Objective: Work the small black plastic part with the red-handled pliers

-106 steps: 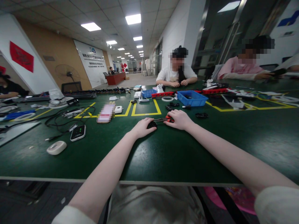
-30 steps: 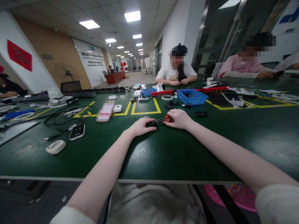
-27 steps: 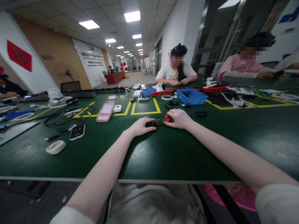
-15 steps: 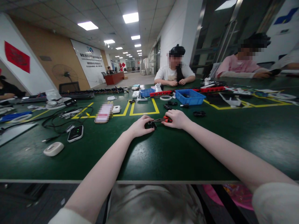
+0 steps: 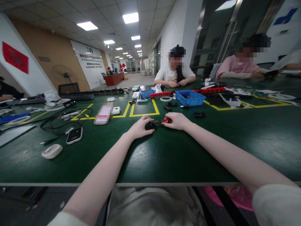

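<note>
My left hand [image 5: 142, 127] is closed around a small black bundle [image 5: 152, 126], which looks like a coiled cable; the fingers cover part of it. In my right hand [image 5: 178, 121] is a pair of pliers [image 5: 167, 120] with red-orange handles, mostly hidden by the fingers. The metal jaws of the pliers point left and meet the bundle beside my left fingertips; what exactly they grip is too small to tell. Both hands rest low over the green table [image 5: 155, 160]. Beyond my right hand lie more black bundles, one nearby [image 5: 167, 107] and one to the right [image 5: 199, 115].
A blue bin [image 5: 190, 99] stands beyond my right hand. To the left are a phone [image 5: 103, 114], a white-edged device [image 5: 74, 135], a white rounded case [image 5: 52, 151] and tangled black cables [image 5: 50, 125]. A co-worker [image 5: 175, 72] sits across the table.
The view has shifted slightly. In my right hand the handles of the pliers look closer together. My left hand keeps its hold on the black bundle.
</note>
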### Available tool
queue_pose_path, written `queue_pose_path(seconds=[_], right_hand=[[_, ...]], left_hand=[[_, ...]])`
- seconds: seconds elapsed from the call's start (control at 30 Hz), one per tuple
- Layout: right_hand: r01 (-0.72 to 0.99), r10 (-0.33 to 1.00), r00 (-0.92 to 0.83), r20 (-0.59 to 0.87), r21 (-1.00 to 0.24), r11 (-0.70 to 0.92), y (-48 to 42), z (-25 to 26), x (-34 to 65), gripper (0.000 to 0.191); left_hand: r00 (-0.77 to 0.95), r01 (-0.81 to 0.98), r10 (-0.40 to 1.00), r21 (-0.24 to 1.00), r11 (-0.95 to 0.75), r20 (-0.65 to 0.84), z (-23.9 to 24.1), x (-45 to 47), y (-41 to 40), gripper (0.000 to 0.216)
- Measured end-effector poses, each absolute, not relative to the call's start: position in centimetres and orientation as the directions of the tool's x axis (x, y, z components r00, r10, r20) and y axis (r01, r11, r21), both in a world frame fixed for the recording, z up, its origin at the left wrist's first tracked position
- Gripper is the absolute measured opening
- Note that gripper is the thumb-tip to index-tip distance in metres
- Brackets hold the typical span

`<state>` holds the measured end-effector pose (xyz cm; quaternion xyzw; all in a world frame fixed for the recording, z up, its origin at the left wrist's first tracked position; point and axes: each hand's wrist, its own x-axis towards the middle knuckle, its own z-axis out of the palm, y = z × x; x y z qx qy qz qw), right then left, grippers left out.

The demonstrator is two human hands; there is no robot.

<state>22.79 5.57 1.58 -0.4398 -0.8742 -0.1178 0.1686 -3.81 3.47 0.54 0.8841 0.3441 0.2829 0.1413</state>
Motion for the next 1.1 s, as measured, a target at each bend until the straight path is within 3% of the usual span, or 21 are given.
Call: queue_pose_path(seconds=[0.3, 1.1], right_hand=[[0.795, 0.722, -0.581, 0.376, 0.07, 0.603, 5.5, 1.8, 22.7, 0.037], [0.776, 0.689, -0.605, 0.4, 0.104, 0.622, 5.8, 1.6, 23.0, 0.036]], left_hand=[[0.602, 0.518, 0.704, 0.487, -0.703, 0.376, 0.2, -3.6, 3.5, 0.059], [0.569, 0.5, 0.692, 0.481, -0.72, 0.445, 0.0, -4.2, 4.4, 0.03]])
